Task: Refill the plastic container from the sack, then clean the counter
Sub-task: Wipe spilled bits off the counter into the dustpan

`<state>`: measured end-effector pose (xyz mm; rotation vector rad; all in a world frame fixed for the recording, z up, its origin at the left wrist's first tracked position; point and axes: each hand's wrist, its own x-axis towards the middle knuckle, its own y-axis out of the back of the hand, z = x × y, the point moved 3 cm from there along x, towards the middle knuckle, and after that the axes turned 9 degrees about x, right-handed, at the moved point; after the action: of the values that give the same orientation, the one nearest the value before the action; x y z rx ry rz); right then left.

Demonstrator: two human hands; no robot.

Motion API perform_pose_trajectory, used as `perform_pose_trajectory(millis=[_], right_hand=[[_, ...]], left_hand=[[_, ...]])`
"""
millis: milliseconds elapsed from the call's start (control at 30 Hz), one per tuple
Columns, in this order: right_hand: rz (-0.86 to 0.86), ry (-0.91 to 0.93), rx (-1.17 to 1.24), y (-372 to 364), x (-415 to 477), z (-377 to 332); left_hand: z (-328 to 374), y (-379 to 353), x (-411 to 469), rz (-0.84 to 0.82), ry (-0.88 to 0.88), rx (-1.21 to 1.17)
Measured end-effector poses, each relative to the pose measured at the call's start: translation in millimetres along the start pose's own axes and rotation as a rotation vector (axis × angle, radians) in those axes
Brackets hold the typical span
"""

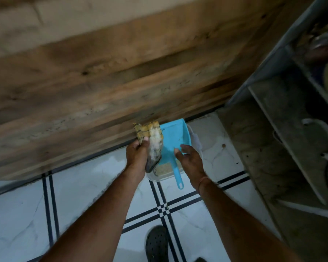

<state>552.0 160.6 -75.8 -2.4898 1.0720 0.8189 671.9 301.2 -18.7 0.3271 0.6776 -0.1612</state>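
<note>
Plastic container (197,142): one, translucent white, sitting on the tiled floor (83,188) just below the near edge of the counter (83,82). Most of it is hidden under the dustpan. A patch of pale, grainy contents shows at its near side.

There is one blue dustpan (175,135). Its far lip sits against the counter edge, and its handle points near, out over the container's rim. There is one cloth (151,142), yellowish and checked, with white powder smeared across it.

Two hands are in view. The left hand (137,154) has a closed grip: its fingers wrap the bunched cloth, with the thumb on top, and hold it at the counter edge just left of the dustpan. The right hand (189,159) has a narrow grip on the dustpan's near right part, with the thumb lying on the inside of the pan and the fingers curled over its side. A thin orange band (204,181) circles that wrist.

To the right stands one grey shelf unit (273,129) holding blurred kitchenware. One black perforated shoe (156,242) stands on the floor between the forearms.
</note>
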Motion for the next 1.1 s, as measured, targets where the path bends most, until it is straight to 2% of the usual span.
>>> perform_pose_trajectory(millis=[67,133,267,433,533,667,733,867,967,1100], right_hand=[[-0.07,-0.057,0.095,0,-27,-42],[-0.165,-0.081,0.079,3,-62,-88],[-0.31,-0.095,0.034,6,-129,-167],[-0.31,-0.064,0.081,26,-202,-249],[-0.285,0.076,0.051,44,-258,-323],[-0.053,0.288,0.103,79,-322,-399],[-0.033,0.365,0.116,95,-353,-427],[-0.087,0.417,0.128,133,-394,-470],[-0.025,0.495,0.087,172,-406,-493],[0.066,0.494,0.134,227,-411,-506]], left_hand=[[24,2,-25,-0.06,0.032,0.002],[52,2,-55,-0.126,0.065,0.0],[104,-3,-118,-0.367,0.122,0.007],[161,1,-182,-0.54,0.073,-0.065],[218,9,-236,-0.56,-0.042,-0.006],[297,9,-318,-0.443,-0.232,0.116],[325,4,-353,-0.429,-0.314,0.107],[374,-28,-409,-0.59,-0.54,0.179],[398,-67,-451,-0.75,-0.679,0.299],[414,-117,-484,-0.756,-0.789,0.469]])
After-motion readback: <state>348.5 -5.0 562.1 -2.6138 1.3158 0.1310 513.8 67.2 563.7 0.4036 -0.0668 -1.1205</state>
